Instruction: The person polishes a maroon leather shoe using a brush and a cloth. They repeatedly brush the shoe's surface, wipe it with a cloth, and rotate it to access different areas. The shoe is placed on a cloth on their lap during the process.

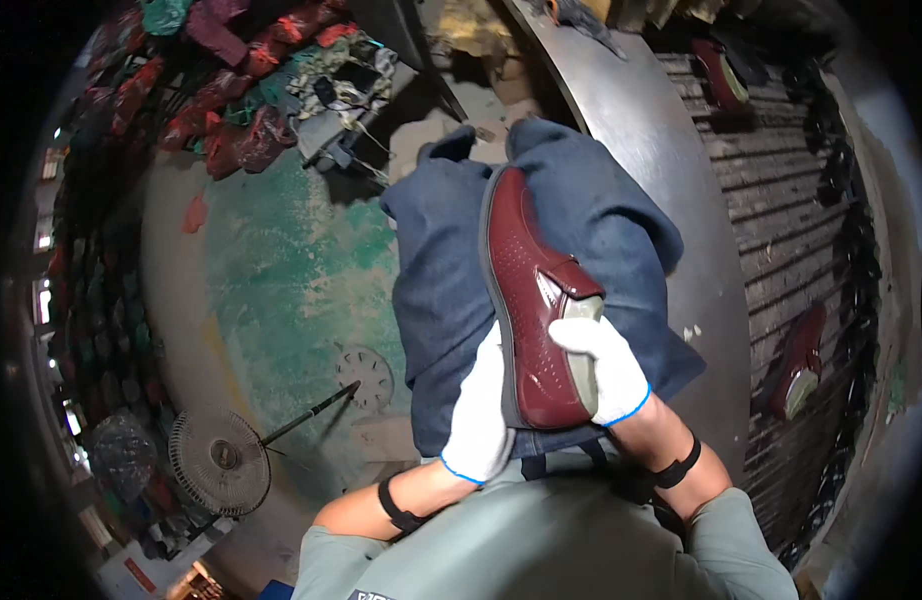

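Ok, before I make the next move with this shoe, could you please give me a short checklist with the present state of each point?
1. Left hand gloved and against the sole side: ok.
2. Right hand gloved and gripping around the heel opening: ok.
3. Dark red shoe held with its toe pointing away from you: ok.
4. Pale green insert inside the shoe: ok, it shows at the opening.
5. One hand free: not ok, both are on the shoe.
6. Underside of the sole undamaged: cannot tell, it is turned out of view.

Slatted rack, burgundy shoes lying on it
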{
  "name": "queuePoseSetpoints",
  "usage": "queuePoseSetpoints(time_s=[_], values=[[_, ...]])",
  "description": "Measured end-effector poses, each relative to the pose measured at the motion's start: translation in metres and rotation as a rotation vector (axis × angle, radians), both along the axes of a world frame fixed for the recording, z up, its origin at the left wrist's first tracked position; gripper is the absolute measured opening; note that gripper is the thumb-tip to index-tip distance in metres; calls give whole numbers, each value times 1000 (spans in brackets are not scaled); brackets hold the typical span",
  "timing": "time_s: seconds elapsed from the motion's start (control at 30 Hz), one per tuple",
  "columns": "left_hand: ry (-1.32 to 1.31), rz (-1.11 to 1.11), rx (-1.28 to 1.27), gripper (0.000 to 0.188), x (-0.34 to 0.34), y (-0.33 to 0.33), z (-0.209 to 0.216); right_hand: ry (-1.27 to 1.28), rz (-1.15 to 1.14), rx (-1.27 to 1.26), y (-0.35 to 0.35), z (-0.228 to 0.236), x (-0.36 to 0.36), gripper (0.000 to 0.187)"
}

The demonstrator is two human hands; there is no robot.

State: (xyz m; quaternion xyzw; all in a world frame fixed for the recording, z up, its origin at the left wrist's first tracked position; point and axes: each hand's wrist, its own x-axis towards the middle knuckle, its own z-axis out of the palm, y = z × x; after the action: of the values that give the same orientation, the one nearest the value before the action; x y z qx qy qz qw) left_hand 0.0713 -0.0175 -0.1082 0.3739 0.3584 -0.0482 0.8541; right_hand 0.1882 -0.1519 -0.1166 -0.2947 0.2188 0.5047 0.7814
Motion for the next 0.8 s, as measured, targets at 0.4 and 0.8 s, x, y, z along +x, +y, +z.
queuePoseSetpoints(time_s=[0.4,0.8], values=[[-87,153,-419,45,49,-2,-34,-1367,25,-630,30,20,0,119],[-474,120,136,78,74,38,-51,-1377,47,-644,8,8,-11,124]])
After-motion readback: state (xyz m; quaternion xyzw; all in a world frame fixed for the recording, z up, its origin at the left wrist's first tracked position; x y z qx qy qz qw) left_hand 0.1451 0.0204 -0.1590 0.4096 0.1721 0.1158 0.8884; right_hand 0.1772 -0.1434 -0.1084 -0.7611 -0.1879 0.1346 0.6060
